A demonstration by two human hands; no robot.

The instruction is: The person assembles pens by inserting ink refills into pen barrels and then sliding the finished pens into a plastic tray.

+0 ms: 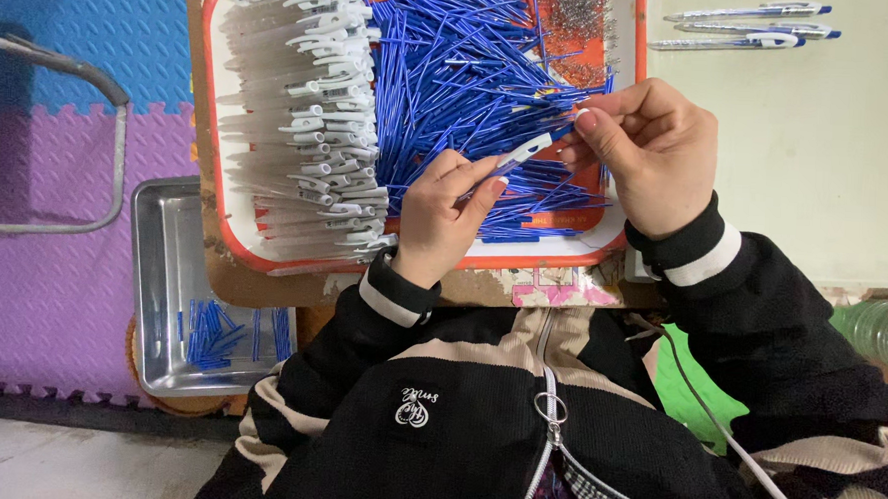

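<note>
My left hand [444, 215] grips a white pen barrel [521, 153] that points up and to the right. My right hand [648, 149] pinches a thin blue refill [563, 135] at the barrel's tip. Both hands hover over a red-rimmed white tray [227, 232]. The tray holds a row of several white pen barrels with clips [321, 104] on its left and a heap of blue refills [462, 71] in its middle. A patch of small metal springs [574, 11] lies at the tray's far right corner.
Three assembled white and blue pens [748, 25] lie on the pale tabletop at the upper right. A steel tray [162, 297] with several blue refills sits low on the left, over purple and blue foam mats. A clear bottle [885, 329] lies at the right edge.
</note>
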